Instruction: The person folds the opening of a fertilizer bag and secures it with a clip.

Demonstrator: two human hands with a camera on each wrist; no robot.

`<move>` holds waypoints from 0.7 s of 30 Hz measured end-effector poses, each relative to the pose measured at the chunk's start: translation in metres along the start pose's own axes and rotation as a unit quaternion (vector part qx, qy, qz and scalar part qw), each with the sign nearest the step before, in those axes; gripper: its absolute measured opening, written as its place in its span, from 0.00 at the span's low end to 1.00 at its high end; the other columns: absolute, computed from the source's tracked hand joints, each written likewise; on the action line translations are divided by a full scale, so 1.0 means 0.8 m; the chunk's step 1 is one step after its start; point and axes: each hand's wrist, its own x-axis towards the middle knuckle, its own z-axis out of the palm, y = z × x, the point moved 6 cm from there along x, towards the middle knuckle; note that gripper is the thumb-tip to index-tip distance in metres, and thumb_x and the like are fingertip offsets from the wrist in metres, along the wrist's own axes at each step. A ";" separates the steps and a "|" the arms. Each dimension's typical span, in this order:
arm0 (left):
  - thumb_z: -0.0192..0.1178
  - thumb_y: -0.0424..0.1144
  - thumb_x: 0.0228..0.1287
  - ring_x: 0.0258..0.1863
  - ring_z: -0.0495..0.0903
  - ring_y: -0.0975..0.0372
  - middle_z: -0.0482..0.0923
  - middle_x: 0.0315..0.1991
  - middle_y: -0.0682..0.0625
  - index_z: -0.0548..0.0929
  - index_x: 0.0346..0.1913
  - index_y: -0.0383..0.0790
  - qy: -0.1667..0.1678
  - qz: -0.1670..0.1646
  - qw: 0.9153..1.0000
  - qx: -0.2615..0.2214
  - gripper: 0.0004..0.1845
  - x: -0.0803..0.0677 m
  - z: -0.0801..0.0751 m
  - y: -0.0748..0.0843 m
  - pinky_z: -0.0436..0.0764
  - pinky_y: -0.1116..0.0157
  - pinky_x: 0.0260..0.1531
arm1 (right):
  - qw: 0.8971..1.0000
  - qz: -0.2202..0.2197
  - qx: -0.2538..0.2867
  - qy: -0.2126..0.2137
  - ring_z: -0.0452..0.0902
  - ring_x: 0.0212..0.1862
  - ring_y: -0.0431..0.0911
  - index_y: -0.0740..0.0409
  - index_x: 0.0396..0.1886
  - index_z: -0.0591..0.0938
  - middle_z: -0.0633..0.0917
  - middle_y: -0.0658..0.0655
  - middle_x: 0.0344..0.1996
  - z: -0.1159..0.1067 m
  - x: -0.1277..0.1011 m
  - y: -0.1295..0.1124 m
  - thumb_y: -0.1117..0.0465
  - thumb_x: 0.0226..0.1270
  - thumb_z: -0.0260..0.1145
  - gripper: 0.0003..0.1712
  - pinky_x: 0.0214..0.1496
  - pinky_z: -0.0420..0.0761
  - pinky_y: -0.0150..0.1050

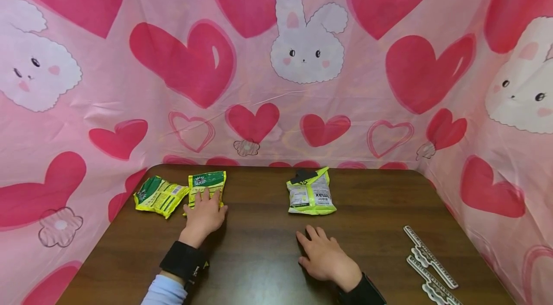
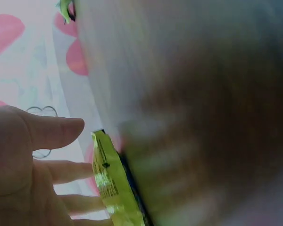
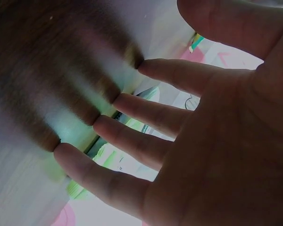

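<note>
My left hand (image 1: 206,216) lies with spread fingers over the lower part of a green-and-yellow packet (image 1: 207,180). In the left wrist view the fingertips meet the side of this packet (image 2: 111,183), with the thumb held apart from it. A second green-and-yellow packet (image 1: 160,196) lies tilted just to the left. My right hand (image 1: 326,254) rests its fingertips on the table, fingers spread and holding nothing. Beyond it lies a silver and lime-green packet (image 1: 310,194), with a black patch at its top. The right wrist view shows this packet (image 3: 115,160) behind the fingers.
Two white, ruler-like strips with scalloped edges, an upper one (image 1: 429,257) and a lower one (image 1: 432,281), lie at the right of the brown table (image 1: 259,242). A pink cloth (image 1: 259,89) with hearts and rabbits hangs around the back and sides.
</note>
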 end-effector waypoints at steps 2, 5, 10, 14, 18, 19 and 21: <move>0.65 0.47 0.72 0.75 0.51 0.27 0.56 0.76 0.23 0.68 0.76 0.31 -0.006 0.000 1.000 0.006 0.37 0.000 0.000 -0.002 0.50 0.20 0.61 | 1.000 0.002 0.002 -0.001 0.61 0.76 0.64 0.55 0.76 0.74 0.67 0.65 0.76 0.000 0.000 0.000 0.49 0.76 0.69 0.34 0.67 0.65 0.71; 0.65 0.46 0.72 0.75 0.51 0.27 0.56 0.76 0.24 0.68 0.76 0.31 -0.018 0.003 1.000 0.015 0.36 -0.001 0.000 -0.003 0.53 0.20 0.60 | 1.000 0.005 0.004 -0.003 0.60 0.76 0.63 0.55 0.76 0.74 0.67 0.65 0.76 0.001 0.000 0.000 0.49 0.76 0.69 0.34 0.67 0.65 0.71; 0.65 0.47 0.72 0.74 0.53 0.28 0.57 0.76 0.24 0.69 0.76 0.32 -0.034 0.006 0.999 0.025 0.36 -0.005 -0.003 0.000 0.55 0.20 0.59 | 1.000 0.003 0.004 -0.002 0.60 0.76 0.64 0.55 0.76 0.74 0.67 0.65 0.76 0.001 -0.001 0.000 0.50 0.76 0.69 0.34 0.67 0.65 0.71; 0.66 0.47 0.72 0.73 0.56 0.29 0.59 0.75 0.25 0.70 0.75 0.33 -0.037 0.012 0.999 0.032 0.35 -0.008 -0.004 0.004 0.57 0.19 0.58 | 1.000 0.001 0.007 0.001 0.61 0.75 0.64 0.56 0.75 0.75 0.67 0.66 0.76 0.001 0.000 0.000 0.50 0.76 0.69 0.34 0.67 0.65 0.72; 0.66 0.47 0.72 0.72 0.58 0.29 0.61 0.74 0.25 0.72 0.74 0.33 -0.037 0.019 0.998 0.037 0.34 -0.009 -0.005 0.007 0.59 0.19 0.56 | 1.000 0.002 0.006 0.001 0.61 0.75 0.64 0.56 0.75 0.75 0.68 0.66 0.75 0.002 0.000 0.001 0.50 0.75 0.69 0.34 0.67 0.65 0.72; 0.66 0.47 0.72 0.72 0.58 0.29 0.61 0.74 0.25 0.72 0.74 0.33 -0.038 0.020 0.998 0.037 0.34 -0.010 -0.004 0.007 0.59 0.19 0.56 | 1.000 0.002 0.006 0.000 0.61 0.75 0.64 0.56 0.75 0.75 0.68 0.66 0.75 0.002 0.000 0.001 0.50 0.75 0.69 0.34 0.67 0.65 0.72; 0.66 0.47 0.72 0.72 0.59 0.30 0.62 0.73 0.26 0.72 0.73 0.33 -0.041 0.022 0.998 0.038 0.34 -0.011 -0.004 0.008 0.59 0.19 0.56 | 1.000 0.002 0.005 -0.001 0.61 0.75 0.64 0.56 0.75 0.75 0.68 0.66 0.75 0.002 0.000 0.001 0.50 0.75 0.69 0.34 0.67 0.65 0.72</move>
